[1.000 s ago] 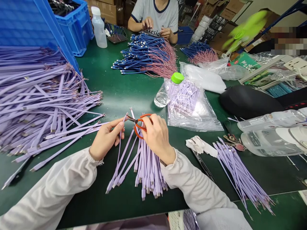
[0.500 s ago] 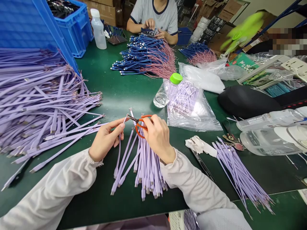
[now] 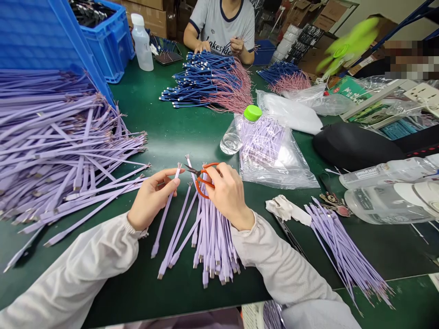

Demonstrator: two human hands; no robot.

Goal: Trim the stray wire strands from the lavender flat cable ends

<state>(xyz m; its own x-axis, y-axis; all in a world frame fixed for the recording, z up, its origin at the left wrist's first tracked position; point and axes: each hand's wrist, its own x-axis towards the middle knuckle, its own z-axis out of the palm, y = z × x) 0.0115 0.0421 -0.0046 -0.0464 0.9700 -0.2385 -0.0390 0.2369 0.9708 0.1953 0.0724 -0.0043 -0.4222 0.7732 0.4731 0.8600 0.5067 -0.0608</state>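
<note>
1. Right hand (image 3: pixel 229 196): clenched on orange-handled scissors (image 3: pixel 205 182), blades pointing to 9 o'clock.
2. Left hand (image 3: pixel 151 200): grasping one lilac flat cable (image 3: pixel 166 212), tilted, upper end at 1 o'clock from the palm, just beside the blade tips, not touching.
3. Bundle of lilac cables (image 3: pixel 214 242): at 6 o'clock from the scissors, beneath the right hand.
4. Large pile of lilac cables (image 3: pixel 68 146): at 10 o'clock from the left hand.
5. Clear plastic bag of lilac cables (image 3: pixel 270 157): at 2 o'clock from the right hand.
</note>
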